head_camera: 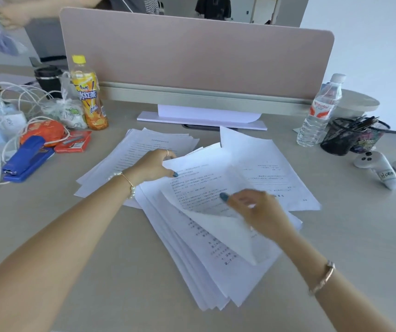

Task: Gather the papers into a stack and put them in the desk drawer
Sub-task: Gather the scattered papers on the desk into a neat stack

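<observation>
Several white printed papers lie fanned over the middle of the desk (110, 248). A loose stack of papers (206, 271) spreads toward me, more sheets (129, 152) lie at the back left, and others (268, 168) at the back right. My left hand (152, 165) pinches the upper left edge of a printed sheet (199, 185) on top of the stack. My right hand (256, 210) grips that sheet's right side, which curls up off the pile. No drawer is in view.
A blue stapler (25, 159), a red box (73, 141), an orange pouch, white cables and an iced tea bottle (89, 97) crowd the left. A water bottle (319, 111), mesh pen cup (350, 136) and white controller (379, 168) stand right. A partition (197, 53) closes the back.
</observation>
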